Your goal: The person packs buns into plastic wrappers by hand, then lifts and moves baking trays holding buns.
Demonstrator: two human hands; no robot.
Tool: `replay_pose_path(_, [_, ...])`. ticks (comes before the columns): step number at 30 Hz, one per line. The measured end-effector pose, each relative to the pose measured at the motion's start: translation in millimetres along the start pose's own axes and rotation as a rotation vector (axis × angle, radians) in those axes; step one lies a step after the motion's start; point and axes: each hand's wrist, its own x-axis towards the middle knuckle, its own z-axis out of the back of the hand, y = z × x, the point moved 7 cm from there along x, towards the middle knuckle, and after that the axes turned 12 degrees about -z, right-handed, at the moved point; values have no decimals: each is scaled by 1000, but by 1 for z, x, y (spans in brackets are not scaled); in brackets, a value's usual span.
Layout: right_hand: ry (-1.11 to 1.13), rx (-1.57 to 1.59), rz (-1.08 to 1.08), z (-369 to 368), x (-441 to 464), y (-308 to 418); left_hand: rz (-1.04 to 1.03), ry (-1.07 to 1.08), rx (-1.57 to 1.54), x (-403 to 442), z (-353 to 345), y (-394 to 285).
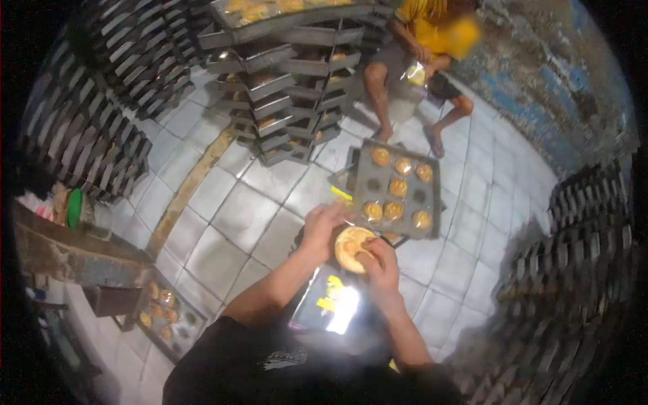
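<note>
Just above my lap, a round golden bun is between my hands. My right hand grips its right side, thumb and fingers bent over the edge. At the bun's upper left, my left hand is closed on what looks like a clear plastic bag with a yellow printed strip; the bag's outline is hard to make out. Shiny clear plastic bags with yellow print lie on my lap. Beyond my hands, a dark baking tray bears several round buns, with gaps between some.
A tall stack of baking trays stands ahead, more stacks at both sides. Another person in a yellow top sits near the wall, holding a shiny packet. Another tray of buns lies lower left on the tiled floor.
</note>
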Motion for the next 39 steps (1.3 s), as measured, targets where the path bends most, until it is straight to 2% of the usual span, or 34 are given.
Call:
replay_pose_path(2, [-182,19,-128,8,1,-8,-17,163,-38,-19,-25,-1])
replay_pose_path(4, [-197,-126,39,12,1,2,25,214,-51,-32,-30,-1])
replay_pose_path(5, [-195,-123,42,15,7,21,102,203,-125,-45,-31,-3])
replay_pose_path(6, [-138,-240,29,15,16,41,188,196,-189,-59,-32,-3])
replay_pose_path(7, [-84,-357,16,11,21,55,152,203,-183,-71,-30,-14])
replay_pose_path(8, [-97,-354,14,5,18,62,150,211,-173,-70,-22,-16])
replay_pose_path(11, [203,-165,-52,-48,4,84,184,292,-404,-27,31,-15])
replay_pose_path(12, [200,-145,-49,-56,0,86,174,283,-389,-37,35,-16])
replay_pose_path(14, [96,-286,-6,-69,10,75,-120,150,-301,-58,32,-20])
replay_pose_path(15, [85,-370,19,-67,15,66,-180,137,-194,-71,29,-14])
replay_pose_path(18, [116,-400,40,-56,30,67,-255,135,-46,-77,24,-26])
replay_pose_path(19, [134,-333,40,-53,36,74,-220,274,-273,-57,25,-29])
replay_pose_path(20, [140,-344,31,-53,44,73,-208,274,-281,-36,27,-22])
replay_pose_path(22, [231,-262,18,-60,56,64,-61,280,-530,-25,8,-23])
replay_pose_path(23, [301,-429,11,-71,57,40,-286,133,-267,-47,-2,-32])
replay_pose_path(24, [313,-433,16,-64,61,42,-286,124,-277,-45,-6,-28])
replay_pose_path(26, [306,-198,18,-44,70,72,-295,57,-353,-39,1,-28])
replay_pose_path(27, [216,-172,92,-33,70,93,-288,51,-344,-37,7,-34])
replay_pose_path(28, [220,-168,78,-30,67,101,-178,90,-440,-36,8,-41])
replay_pose_path(30, [470,152,-283,-38,55,87,46,153,-653,-34,3,-44])
replay_pose_path(31, [430,51,-196,-49,53,79,40,174,-668,-28,3,-39])
replay_pose_path(32, [444,57,-216,-54,43,71,53,152,-667,-20,11,-29])
replay_pose_path(34, [561,380,-358,-67,36,69,103,213,-500,-7,17,-19])
replay_pose_path(35, [870,580,-476,-78,14,79,39,279,-512,-3,21,-24])
replay_pose_path(36, [1145,868,-264,-73,-5,117,44,272,-502,-1,29,-30])
replay_pose_path(37, [1142,876,-271,-70,-6,124,-55,220,-505,6,41,-46])
replay_pose_path(38, [1139,925,-127,-63,-5,137,-156,167,-513,11,53,-61])
replay_pose_path(39, [1135,971,17,-56,-6,147,-130,136,-603,11,64,-67])
